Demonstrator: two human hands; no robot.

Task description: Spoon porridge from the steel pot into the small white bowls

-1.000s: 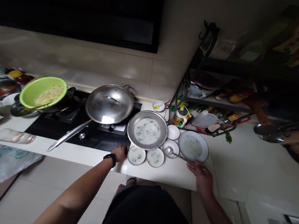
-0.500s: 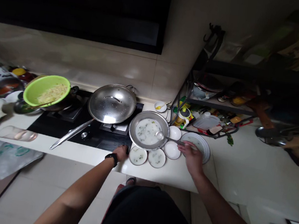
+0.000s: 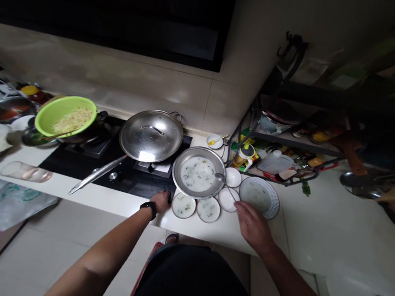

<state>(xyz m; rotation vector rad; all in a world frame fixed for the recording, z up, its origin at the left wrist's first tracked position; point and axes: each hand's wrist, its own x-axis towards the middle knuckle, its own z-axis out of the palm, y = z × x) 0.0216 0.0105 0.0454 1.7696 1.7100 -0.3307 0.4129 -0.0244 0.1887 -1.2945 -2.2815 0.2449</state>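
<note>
My right hand [image 3: 253, 224] is closed on the thin handle of a ladle [image 3: 220, 176]. The ladle's head is at the right rim of a wide metal bowl [image 3: 175, 183] that contains white, soupy liquid with dark green bits. Two small bowls in front, the left one [image 3: 183, 206] and the right one [image 3: 208, 209], contain similar liquid. Under the ladle's handle stands a small white bowl [image 3: 227, 200], with another white bowl [image 3: 233, 177] behind it. My left hand [image 3: 161, 202], below a black wristband, rests at the cooktop's front right corner; its fingers are mostly hidden.
A ridged plate [image 3: 276, 202] with cloudy liquid stands beside my right hand. A lidded wok [image 3: 152, 135] sits on the black cooktop [image 3: 129, 183], its long handle jutting forward. Farther left are a green basin [image 3: 49, 117] and a glass [image 3: 25, 172]. A rack [image 3: 277, 138] stands at right.
The ladle's head has moved right, from over the liquid to the metal bowl's rim. My right hand has shifted slightly lower. My left hand stays at the cooktop corner; the view has moved slightly.
</note>
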